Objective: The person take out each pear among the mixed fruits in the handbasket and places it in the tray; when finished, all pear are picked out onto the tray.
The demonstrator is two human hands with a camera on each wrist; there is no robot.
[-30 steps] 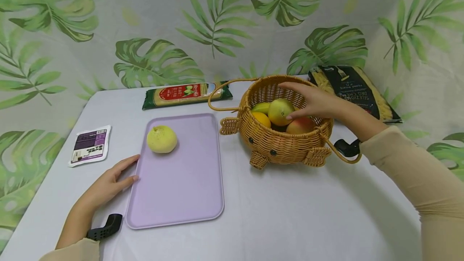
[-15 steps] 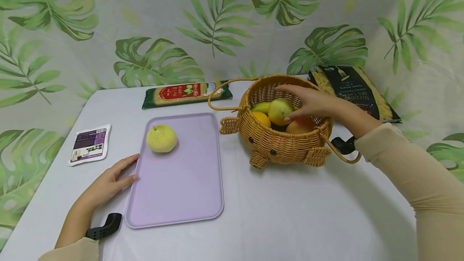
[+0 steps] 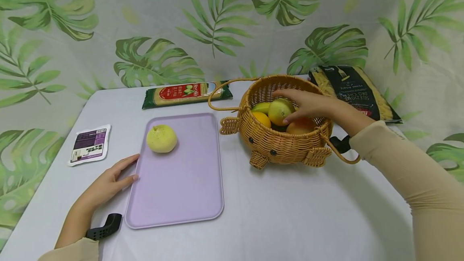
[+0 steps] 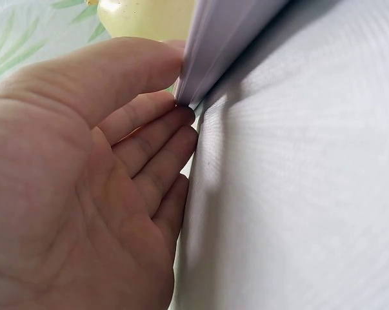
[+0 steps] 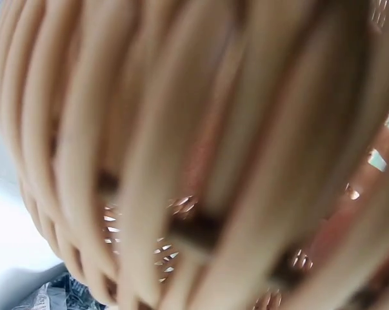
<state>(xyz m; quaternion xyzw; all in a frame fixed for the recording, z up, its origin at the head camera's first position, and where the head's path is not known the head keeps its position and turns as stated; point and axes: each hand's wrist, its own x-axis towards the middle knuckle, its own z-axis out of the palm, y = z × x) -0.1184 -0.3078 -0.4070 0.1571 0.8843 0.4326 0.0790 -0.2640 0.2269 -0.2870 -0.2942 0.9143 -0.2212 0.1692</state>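
My left hand [image 3: 105, 184] rests on the table, its fingertips and thumb touching the left edge of the lilac tray [image 3: 177, 184]. Its fingers are fairly straight in the left wrist view. A pale yellow-green round fruit [image 3: 161, 139] with a stub of stem sits on the tray's far left part. My right hand [image 3: 308, 104] reaches into a wicker basket [image 3: 290, 146] with a pig face. Its thumb tip lies at the side of a green round fruit [image 3: 280, 112], with the index finger stretched over behind. The other fingers are hidden. Basket weave [image 5: 175, 129] fills the right wrist view.
Also inside the basket are an orange fruit [image 3: 262, 119], a red-yellow fruit [image 3: 301, 125] and a green elongated one [image 3: 261, 107]. A spaghetti pack [image 3: 183, 94] lies at the back, a black pasta bag [image 3: 357, 92] behind right, a purple-white packet [image 3: 90, 145] at left.
My right hand has shifted slightly left and lower over the green fruit, its forearm following. The fruits, basket, tray and left hand look essentially unmoved.
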